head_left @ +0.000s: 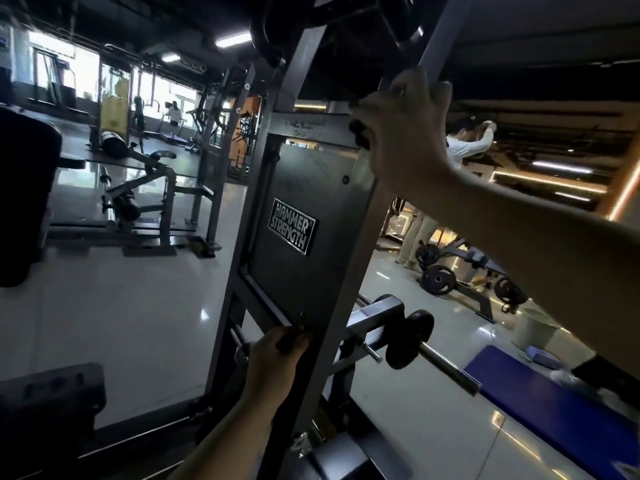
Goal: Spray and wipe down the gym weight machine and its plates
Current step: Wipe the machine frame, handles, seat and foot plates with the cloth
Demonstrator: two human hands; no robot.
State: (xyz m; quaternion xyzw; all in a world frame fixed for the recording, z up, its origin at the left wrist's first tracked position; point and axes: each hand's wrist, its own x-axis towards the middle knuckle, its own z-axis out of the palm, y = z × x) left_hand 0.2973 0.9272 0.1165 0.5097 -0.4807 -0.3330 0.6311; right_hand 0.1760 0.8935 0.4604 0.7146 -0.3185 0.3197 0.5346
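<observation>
The weight machine stands near, in the middle. Its grey panel is gripped at the low edge by the left hand, fingers curled round it. The right hand is closed on the upper right corner. Whether the dark lump under it is a cloth cannot be told. The plates lie far right. Fingers could be pinched if the panel shifts.

Glossy pale floor, bright windows far left, ceiling strip lights, blue mat btm right.
</observation>
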